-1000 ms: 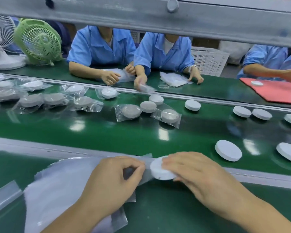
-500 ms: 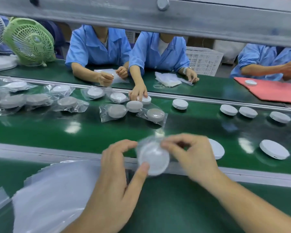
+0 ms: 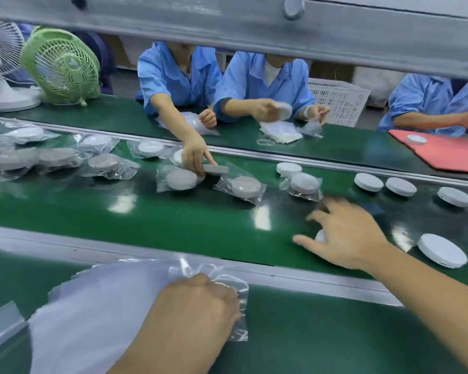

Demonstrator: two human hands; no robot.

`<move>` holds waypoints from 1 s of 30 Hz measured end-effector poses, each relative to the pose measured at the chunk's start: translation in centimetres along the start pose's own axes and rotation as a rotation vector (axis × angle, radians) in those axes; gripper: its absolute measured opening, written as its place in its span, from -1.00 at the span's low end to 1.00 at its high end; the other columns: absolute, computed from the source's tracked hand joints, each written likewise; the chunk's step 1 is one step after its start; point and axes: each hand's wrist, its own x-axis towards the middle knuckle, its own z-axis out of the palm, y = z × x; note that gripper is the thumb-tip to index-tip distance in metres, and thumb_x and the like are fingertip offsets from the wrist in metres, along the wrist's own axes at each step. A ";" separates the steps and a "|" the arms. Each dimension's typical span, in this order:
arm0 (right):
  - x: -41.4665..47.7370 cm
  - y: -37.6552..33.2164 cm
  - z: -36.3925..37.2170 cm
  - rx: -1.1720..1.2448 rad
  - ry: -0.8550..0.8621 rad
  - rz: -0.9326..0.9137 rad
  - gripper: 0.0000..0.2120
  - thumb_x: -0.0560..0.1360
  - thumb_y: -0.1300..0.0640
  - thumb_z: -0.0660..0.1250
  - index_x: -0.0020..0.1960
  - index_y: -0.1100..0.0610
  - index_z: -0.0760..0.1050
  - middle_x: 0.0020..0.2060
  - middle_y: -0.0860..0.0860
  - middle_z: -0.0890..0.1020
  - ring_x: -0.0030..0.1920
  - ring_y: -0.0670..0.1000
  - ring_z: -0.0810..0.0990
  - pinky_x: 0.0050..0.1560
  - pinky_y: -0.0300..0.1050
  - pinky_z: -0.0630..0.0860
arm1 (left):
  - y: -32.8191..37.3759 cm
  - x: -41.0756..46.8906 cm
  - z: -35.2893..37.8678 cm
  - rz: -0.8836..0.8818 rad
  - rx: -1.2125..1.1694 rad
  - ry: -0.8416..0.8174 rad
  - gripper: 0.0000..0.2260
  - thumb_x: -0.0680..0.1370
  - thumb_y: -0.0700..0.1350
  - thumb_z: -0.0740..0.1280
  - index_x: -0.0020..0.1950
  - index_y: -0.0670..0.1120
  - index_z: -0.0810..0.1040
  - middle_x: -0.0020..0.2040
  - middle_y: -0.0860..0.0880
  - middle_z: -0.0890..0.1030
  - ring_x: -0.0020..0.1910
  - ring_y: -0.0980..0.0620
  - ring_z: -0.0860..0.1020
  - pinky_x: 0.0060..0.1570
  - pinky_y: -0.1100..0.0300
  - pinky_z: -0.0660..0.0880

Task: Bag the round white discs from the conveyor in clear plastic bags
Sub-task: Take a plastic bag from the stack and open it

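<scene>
Nearest the camera, the left hand (image 3: 197, 309) lies on the dark green work surface (image 3: 322, 333) with its grip curled tight on a crinkled clear plastic bag (image 3: 241, 330), which sticks out to the right of the knuckles. Left of that grip and partly beneath it spreads a fanned stack of clear plastic bags (image 3: 92, 314). Beyond a grey metal rail (image 3: 295, 279), the right hand (image 3: 346, 233) is stretched over the glossy green conveyor belt (image 3: 173, 217), its grip wide with fingers spread and holding nothing. A round white disc (image 3: 320, 235) shows only as a sliver under that palm. The hand is blurred, so contact with the disc cannot be judged. To the right of the right grip lies a second bare white disc (image 3: 442, 251), apart from the hand. Just beyond the fingertips sits a bagged white disc (image 3: 304, 184), with more bagged discs (image 3: 245, 186) trailing away to the left. A row of bare discs (image 3: 401, 186) sits farther off to the right. Across the belt, another worker's hand (image 3: 196, 155) holds a disc at its edge. Behind it sit people in blue coats (image 3: 265, 76). A green desk fan (image 3: 62, 64) stands far left, a white plastic basket (image 3: 338, 98) stands beside the workers, and a red sheet (image 3: 443, 149) lies far right.
</scene>
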 end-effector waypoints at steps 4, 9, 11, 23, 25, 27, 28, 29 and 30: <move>-4.5 1.5 -0.3 0.118 -0.150 -0.041 -0.24 0.47 -0.48 0.12 0.59 -0.22 0.15 0.26 -0.25 0.36 0.14 -0.11 0.52 0.04 -0.23 0.46 | 0.3 -0.3 0.5 -0.109 -0.097 0.091 -0.91 0.46 0.03 0.38 -0.21 0.10 0.66 -0.24 0.23 0.64 -0.18 0.13 0.58 -0.24 0.19 0.57; -7.9 -0.9 -3.7 0.485 -0.143 -0.123 -0.49 0.60 0.00 0.27 0.48 -0.25 0.20 0.18 -0.63 0.28 0.14 -0.44 0.40 0.27 -0.29 0.34 | -0.4 -0.7 -0.5 -0.323 -0.429 0.193 -0.80 0.47 0.17 0.22 -0.06 0.24 0.63 -0.05 0.52 0.57 0.03 0.37 0.53 -0.07 0.38 0.53; -9.5 -2.6 -4.0 0.493 -0.097 -0.265 -0.49 0.62 0.16 0.25 0.42 -0.33 0.31 0.32 -0.62 0.29 0.29 -0.48 0.39 0.40 -0.28 0.35 | -0.4 -0.7 -0.7 -0.374 -0.545 0.217 -0.79 0.45 0.22 0.21 0.03 0.37 0.57 -0.04 0.63 0.49 0.08 0.46 0.50 -0.01 0.39 0.52; -10.9 -10.1 -3.7 1.033 0.565 -0.376 -0.85 0.41 0.04 0.61 -0.05 0.05 0.77 0.09 -0.13 0.73 0.20 -0.02 0.65 0.13 -0.06 0.60 | 1.6 -0.7 -0.5 -0.259 -1.304 0.111 -0.53 0.32 0.20 0.60 0.21 0.26 0.61 0.10 0.20 0.69 0.10 0.18 0.66 0.06 0.34 0.56; -11.0 -11.0 -4.0 1.214 0.354 -0.165 -0.69 0.35 -0.19 0.61 0.06 -0.18 0.73 0.30 -0.22 0.62 0.42 -0.06 0.49 0.30 -0.08 0.49 | 2.2 -0.4 0.0 -0.304 -1.282 0.323 -0.61 0.36 0.14 0.54 0.18 0.23 0.62 0.14 0.19 0.68 0.16 0.14 0.64 0.06 0.29 0.57; -10.9 -11.8 -3.9 1.457 0.050 -0.089 -0.47 0.24 -0.22 0.65 0.19 -0.33 0.64 0.30 -0.19 0.62 0.27 -0.19 0.57 0.21 -0.17 0.54 | 3.0 0.0 0.3 -0.368 -1.314 0.562 -0.72 0.41 0.11 0.46 0.11 0.15 0.64 0.17 0.17 0.67 0.20 0.13 0.62 0.07 0.33 0.54; -10.4 -12.0 -3.8 1.527 -0.035 -0.067 -0.43 0.22 -0.16 0.67 0.20 -0.34 0.63 0.18 -0.12 0.70 0.02 -0.16 0.63 0.05 -0.18 0.58 | 3.2 0.1 0.4 -0.395 -1.338 0.631 -0.74 0.44 0.12 0.43 0.10 0.12 0.63 0.18 0.15 0.67 0.20 0.11 0.62 0.07 0.34 0.54; -9.8 -12.1 -4.1 1.552 -0.055 -0.036 -0.44 0.22 -0.10 0.67 0.19 -0.32 0.65 0.05 -0.03 0.75 -0.16 -0.12 0.58 -0.08 -0.14 0.59 | 3.1 0.2 0.6 -0.410 -1.353 0.670 -0.74 0.47 0.14 0.39 0.12 0.10 0.62 0.19 0.12 0.67 0.20 0.09 0.62 0.07 0.30 0.55; -9.1 -12.2 -4.7 1.559 -0.047 -0.011 -0.49 0.24 -0.04 0.68 0.16 -0.27 0.68 -0.02 0.04 0.76 -0.21 -0.09 0.56 -0.11 -0.08 0.61 | 2.9 0.3 0.6 -0.408 -1.366 0.677 -0.73 0.50 0.15 0.37 0.16 0.11 0.59 0.21 0.09 0.66 0.21 0.06 0.62 0.09 0.21 0.57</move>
